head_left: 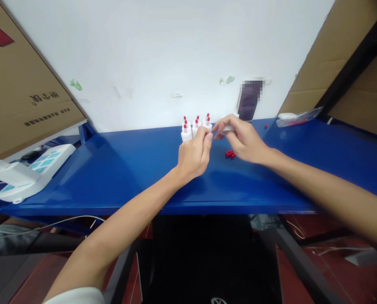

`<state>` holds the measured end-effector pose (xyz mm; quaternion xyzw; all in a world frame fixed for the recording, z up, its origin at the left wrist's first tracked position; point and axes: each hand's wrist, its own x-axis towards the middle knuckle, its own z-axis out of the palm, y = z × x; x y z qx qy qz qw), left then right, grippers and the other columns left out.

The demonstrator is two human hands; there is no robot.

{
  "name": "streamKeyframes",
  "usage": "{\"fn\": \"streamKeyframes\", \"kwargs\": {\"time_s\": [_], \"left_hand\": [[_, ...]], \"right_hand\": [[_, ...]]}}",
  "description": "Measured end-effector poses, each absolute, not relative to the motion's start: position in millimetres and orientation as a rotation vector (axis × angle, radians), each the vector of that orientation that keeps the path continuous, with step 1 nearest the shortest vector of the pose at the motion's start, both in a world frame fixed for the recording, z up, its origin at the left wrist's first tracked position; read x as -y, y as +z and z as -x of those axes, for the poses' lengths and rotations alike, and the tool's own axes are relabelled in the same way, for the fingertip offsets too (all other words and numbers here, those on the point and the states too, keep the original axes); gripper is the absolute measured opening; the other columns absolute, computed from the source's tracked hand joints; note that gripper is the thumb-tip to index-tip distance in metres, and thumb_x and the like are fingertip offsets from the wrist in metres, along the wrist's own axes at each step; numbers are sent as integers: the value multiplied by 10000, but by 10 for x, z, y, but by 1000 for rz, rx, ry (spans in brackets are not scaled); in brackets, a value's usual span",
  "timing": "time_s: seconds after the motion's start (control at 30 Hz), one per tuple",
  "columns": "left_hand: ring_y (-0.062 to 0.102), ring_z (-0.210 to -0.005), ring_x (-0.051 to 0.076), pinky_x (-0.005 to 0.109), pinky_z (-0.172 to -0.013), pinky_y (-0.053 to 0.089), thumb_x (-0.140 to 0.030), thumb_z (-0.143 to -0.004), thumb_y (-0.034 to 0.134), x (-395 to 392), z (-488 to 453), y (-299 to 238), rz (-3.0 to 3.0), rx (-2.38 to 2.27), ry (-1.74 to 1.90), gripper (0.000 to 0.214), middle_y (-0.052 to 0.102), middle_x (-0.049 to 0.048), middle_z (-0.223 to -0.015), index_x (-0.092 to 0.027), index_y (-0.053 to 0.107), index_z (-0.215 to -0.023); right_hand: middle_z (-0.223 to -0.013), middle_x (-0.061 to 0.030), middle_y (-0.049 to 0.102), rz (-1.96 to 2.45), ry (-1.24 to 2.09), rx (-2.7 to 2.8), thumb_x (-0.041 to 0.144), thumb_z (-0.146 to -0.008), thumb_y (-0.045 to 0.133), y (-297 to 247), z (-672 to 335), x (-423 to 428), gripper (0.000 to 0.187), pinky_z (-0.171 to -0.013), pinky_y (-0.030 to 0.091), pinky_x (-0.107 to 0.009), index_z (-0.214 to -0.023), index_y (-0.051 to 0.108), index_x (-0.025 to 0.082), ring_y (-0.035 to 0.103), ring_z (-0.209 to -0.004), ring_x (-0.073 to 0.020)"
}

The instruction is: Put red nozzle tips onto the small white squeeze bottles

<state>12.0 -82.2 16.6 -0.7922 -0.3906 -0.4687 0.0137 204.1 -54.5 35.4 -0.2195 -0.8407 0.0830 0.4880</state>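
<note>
White plastic bottle [228, 128] looks light and slick; I am pinching it in right hand [243, 141], left hand [195, 154] fingers gripping a red cap [206, 133].

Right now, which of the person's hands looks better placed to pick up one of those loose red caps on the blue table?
Probably the right hand: the red caps lie just beside it. The left hand sits farther off, by the small white bottles.

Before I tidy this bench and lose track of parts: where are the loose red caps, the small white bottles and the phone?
red caps [230, 154]: head view, middle of the pile.
white bottles [186, 134]: head view, front-left bottle's body.
phone [249, 101]: head view, screen centre.
</note>
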Motion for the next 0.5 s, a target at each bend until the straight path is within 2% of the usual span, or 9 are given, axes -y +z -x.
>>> {"fn": "streamKeyframes", "kwargs": {"time_s": [0.1, 0.2, 0.33, 0.43, 0.5], "left_hand": [[509, -568, 143, 297, -588, 356, -431, -1096, 258, 810, -119, 158, 2466, 1209, -1525, 374, 613, 6, -702, -215, 545, -992], [490, -563, 141, 302, -586, 344, -411, -1096, 263, 798, -111, 155, 2417, 1216, -1591, 365, 593, 4, -689, -214, 537, -956], [490, -565, 138, 304, -591, 355, -376, -1092, 277, 784, -101, 155, 2372, 1227, -1667, 330, 590, 2, -689, -212, 531, -959], [505, -581, 142, 304, -600, 370, -364, -1086, 288, 776, -103, 156, 2367, 1219, -1661, 310, 596, 2, -701, -214, 533, -970], [518, -592, 144, 302, -602, 376, -371, -1086, 291, 772, -106, 154, 2368, 1218, -1651, 310, 605, 4, -712, -215, 538, -982]], "right_hand": [[-974, -27, 666, 452, -32, 2087, 26, -834, 465, 362, -2024, 593, 221, -737, 543, -335, -890, 546, 224, 648, -820, -159], [-1088, -41, 614, 388, -187, 2104, 40, -839, 503, 348, -2016, 575, 197, -707, 551, -360, -830, 558, 229, 636, -838, -170], [-1098, -44, 551, 419, -182, 2118, 28, -862, 496, 312, -2039, 504, 280, -687, 567, -346, -996, 607, 248, 621, -818, -156], [-1060, -44, 594, 417, -236, 2157, 17, -888, 449, 304, -2064, 486, 379, -744, 585, -353, -1143, 600, 254, 635, -873, -169], [-1021, -35, 651, 398, -297, 2165, 12, -900, 438, 304, -2069, 499, 398, -764, 590, -344, -1169, 611, 249, 659, -892, -172]]}}
